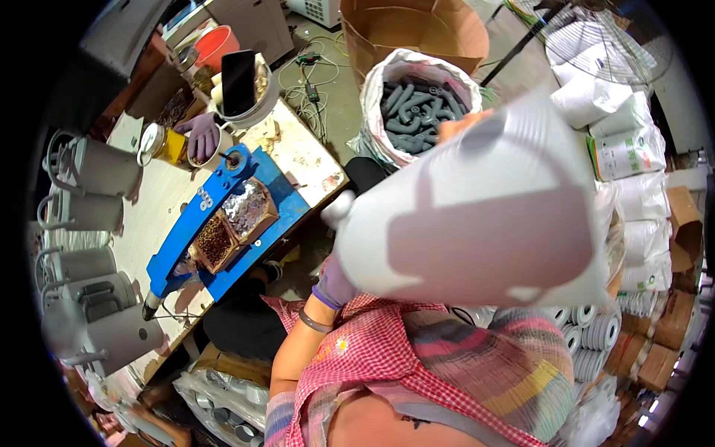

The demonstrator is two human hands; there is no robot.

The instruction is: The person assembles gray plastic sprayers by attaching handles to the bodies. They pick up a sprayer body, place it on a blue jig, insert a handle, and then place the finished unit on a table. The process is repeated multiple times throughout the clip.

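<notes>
The person is lifting a white kettle shell (484, 216) close to the camera, left hand (333, 287) gripping its underside; the right hand (460, 125) is mostly hidden, so I cannot tell its grip. Several handled kettles (100, 167) are already standing along the worktop (298, 160); a sack of grey handles (417, 100) is waiting.

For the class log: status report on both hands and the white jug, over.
Left hand, purple-gloved, under the white jug. Right hand barely visible behind its top; grip unclear. Jug held up close, hiding the space behind it.
</notes>
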